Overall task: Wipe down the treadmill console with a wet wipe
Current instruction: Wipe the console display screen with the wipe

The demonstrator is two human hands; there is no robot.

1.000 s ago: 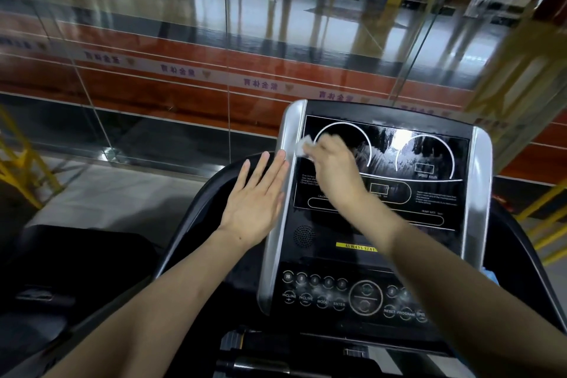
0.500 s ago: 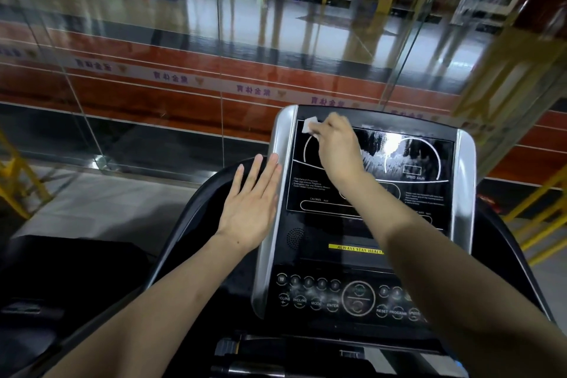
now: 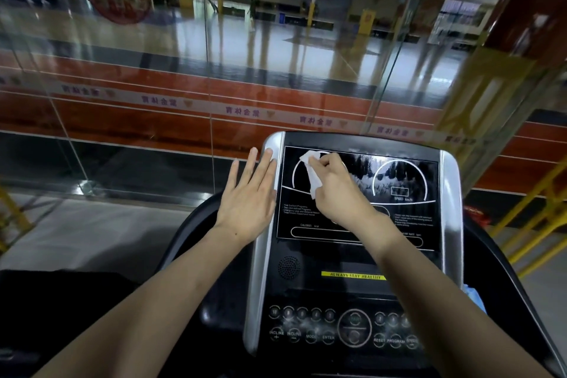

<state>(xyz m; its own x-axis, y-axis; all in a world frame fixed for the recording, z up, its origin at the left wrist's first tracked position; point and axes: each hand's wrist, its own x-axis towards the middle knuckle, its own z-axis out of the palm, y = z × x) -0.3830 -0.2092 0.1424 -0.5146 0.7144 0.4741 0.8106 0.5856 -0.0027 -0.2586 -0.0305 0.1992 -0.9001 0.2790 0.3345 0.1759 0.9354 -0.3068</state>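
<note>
Glass wall close behind console

The treadmill console bears a yellow strip reading "ALWAYS STAY HEALTHY". Its lower buttons read "INCLINE", "ENTER", "RESET", "PROGRAM". The display panel shows "SPEED km/h" and "CALORIES".

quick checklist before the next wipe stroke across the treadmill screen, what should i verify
1. Wet wipe held in right hand: ok, fingers curl round it.
2. Wipe touching the display panel: ok, it lies on the upper left of the glass.
3. Left hand steadying the silver side rail: ok, flat with straight fingers against it.
4. Right half of the display wiped: not ok, streaks show around the speed dial.
5. Button row wiped: cannot tell, looks smudged.
6. Wipe still damp: cannot tell.
</note>
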